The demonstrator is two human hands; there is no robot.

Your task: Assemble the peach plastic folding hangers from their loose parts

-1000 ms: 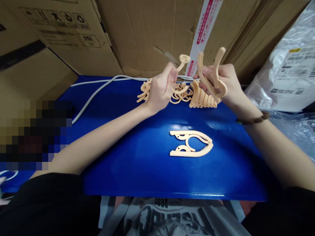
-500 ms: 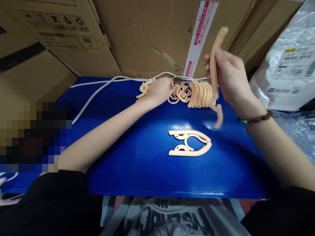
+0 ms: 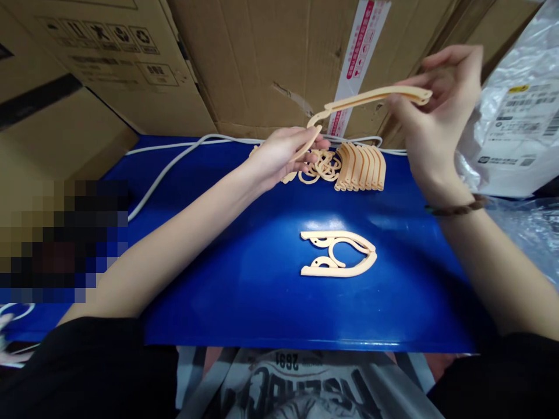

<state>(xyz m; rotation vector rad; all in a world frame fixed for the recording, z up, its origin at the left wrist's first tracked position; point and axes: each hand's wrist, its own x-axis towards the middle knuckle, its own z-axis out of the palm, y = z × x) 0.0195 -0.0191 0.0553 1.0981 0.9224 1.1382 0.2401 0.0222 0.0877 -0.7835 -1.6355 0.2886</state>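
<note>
My right hand [image 3: 437, 110] is raised at the upper right and pinches the far end of a long, curved peach plastic arm piece [image 3: 371, 99]. The piece runs down and left to my left hand [image 3: 279, 156], whose fingers close on its lower end just above a loose heap of small peach hook parts [image 3: 321, 167]. Beside that heap, a row of several curved peach arm pieces [image 3: 360, 169] stands on edge. Nearer to me, a folded peach hanger [image 3: 338, 254] lies flat on the blue tabletop [image 3: 244, 273].
Cardboard boxes [image 3: 244, 58] wall off the back of the table. A white cable [image 3: 174, 160] runs along the table's far edge. Plastic-wrapped parcels [image 3: 515, 116] sit at the right. A pixelated patch covers the left side.
My right hand has lifted and swung the arm piece from upright to nearly level. My left hand has risen from the hook heap and taken the piece's lower end.
</note>
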